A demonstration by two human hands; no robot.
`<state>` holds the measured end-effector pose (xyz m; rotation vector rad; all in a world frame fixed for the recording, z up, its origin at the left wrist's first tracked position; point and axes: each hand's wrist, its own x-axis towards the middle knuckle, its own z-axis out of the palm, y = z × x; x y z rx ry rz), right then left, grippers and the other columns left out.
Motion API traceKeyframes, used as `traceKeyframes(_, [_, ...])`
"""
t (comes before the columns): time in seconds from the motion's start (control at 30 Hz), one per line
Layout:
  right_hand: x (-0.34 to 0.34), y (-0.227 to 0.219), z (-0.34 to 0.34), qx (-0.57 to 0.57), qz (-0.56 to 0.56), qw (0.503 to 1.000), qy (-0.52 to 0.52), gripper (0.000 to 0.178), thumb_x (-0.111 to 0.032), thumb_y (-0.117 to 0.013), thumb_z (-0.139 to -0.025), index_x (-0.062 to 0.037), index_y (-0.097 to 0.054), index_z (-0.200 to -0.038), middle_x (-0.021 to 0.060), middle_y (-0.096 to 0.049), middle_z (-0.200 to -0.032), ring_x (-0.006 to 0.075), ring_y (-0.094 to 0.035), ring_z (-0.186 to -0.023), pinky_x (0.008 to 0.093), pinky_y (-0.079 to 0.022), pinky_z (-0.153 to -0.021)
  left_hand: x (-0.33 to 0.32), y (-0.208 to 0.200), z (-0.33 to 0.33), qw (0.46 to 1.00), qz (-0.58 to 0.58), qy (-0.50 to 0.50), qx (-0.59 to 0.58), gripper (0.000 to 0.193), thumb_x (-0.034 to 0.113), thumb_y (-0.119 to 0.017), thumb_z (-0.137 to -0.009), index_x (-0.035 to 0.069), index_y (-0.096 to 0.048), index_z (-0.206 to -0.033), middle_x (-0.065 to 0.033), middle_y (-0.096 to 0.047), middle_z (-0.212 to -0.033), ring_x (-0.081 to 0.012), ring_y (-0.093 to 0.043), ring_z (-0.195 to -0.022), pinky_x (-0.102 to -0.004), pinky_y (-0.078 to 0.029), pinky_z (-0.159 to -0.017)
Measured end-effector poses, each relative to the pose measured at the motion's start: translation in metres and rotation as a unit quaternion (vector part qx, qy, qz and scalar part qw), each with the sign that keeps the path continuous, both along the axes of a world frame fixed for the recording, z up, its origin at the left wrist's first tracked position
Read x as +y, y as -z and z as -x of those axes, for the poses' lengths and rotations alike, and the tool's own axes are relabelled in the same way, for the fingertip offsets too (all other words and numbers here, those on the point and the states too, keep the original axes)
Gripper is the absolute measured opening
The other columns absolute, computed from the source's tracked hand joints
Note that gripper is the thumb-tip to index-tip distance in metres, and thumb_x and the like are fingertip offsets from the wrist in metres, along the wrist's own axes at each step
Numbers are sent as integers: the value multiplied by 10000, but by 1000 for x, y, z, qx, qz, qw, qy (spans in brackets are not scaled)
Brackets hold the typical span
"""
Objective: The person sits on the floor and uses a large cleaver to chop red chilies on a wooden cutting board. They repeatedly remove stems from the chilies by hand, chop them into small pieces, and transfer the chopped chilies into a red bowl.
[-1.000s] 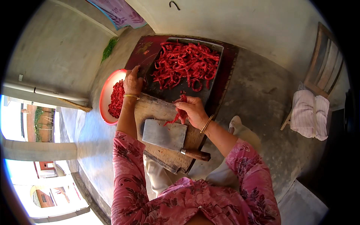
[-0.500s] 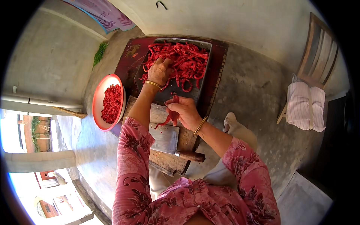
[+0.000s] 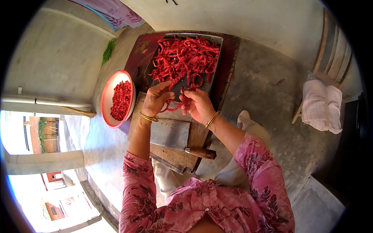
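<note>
My left hand [image 3: 156,99] pinches a long wrinkled red chili pepper just past the near edge of the pepper heap. Close by on its right, my right hand [image 3: 199,105] is closed on a few red chili peppers [image 3: 185,100], one dangling toward the left hand. Beyond both hands, a dark tray [image 3: 220,42] holds a heap of whole red chili peppers [image 3: 186,56]. Under and in front of the hands lies a wooden chopping board [image 3: 171,156]. A cleaver [image 3: 169,134] rests flat on it, its wooden handle pointing right.
Left of the board stands a red-rimmed white basin [image 3: 104,101] with chopped red chili [image 3: 121,100]. The tray sits on a dark red low table [image 3: 232,50]. At the right, a wooden chair [image 3: 330,50] bears a striped cloth [image 3: 320,103]. A pale wall rises behind the table.
My left hand has come back from the pepper heap toward my right hand, now with a chili pepper in its fingers. The right hand still holds its peppers. The view has shifted slightly.
</note>
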<state>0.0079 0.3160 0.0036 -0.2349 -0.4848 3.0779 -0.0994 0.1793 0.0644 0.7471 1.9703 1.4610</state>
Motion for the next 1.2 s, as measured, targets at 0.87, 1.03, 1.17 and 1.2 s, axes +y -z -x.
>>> traceKeyframes(0.87, [-13, 3, -2, -7, -120, 992, 27, 236, -257, -624, -882, -24, -597, -862, 63, -599, -703, 123, -538, -462, 236, -433, -371, -20, 3, -39, 996, 45, 49, 56, 254, 89, -549, -919, 40, -613, -1160, -28, -638, -858, -68, -562, -658, -204, -474, -567])
traceKeyframes(1.03, [-15, 11, -3, -41, -142, 989, 7, 169, -190, -594, -898, -24, -573, -918, 72, -616, -749, 129, -561, -480, 253, -433, -353, 2, 5, 13, 991, 88, 7, 104, 222, 185, -642, -864, -2, -666, -980, -52, -652, -826, -120, -600, -734, -260, -500, -650])
traceKeyframes(1.17, [-21, 12, -2, -57, -179, 982, 0, 178, -203, -582, -900, -26, -572, -912, 75, -616, -733, 121, -551, -474, 251, -425, -348, 40, 32, 36, 917, 107, -26, 384, 411, 311, -737, -754, -4, -612, -987, -143, -657, -854, -259, -639, -737, -345, -510, -643])
traceKeyframes(1.2, [-21, 12, -2, -63, -187, 980, 2, 176, -203, -584, -898, -28, -573, -913, 75, -617, -734, 117, -551, -480, 251, -425, -348, 52, 36, 36, 890, 160, -26, 426, 446, 337, -741, -736, 1, -587, -986, -165, -650, -857, -302, -634, -748, -378, -508, -647])
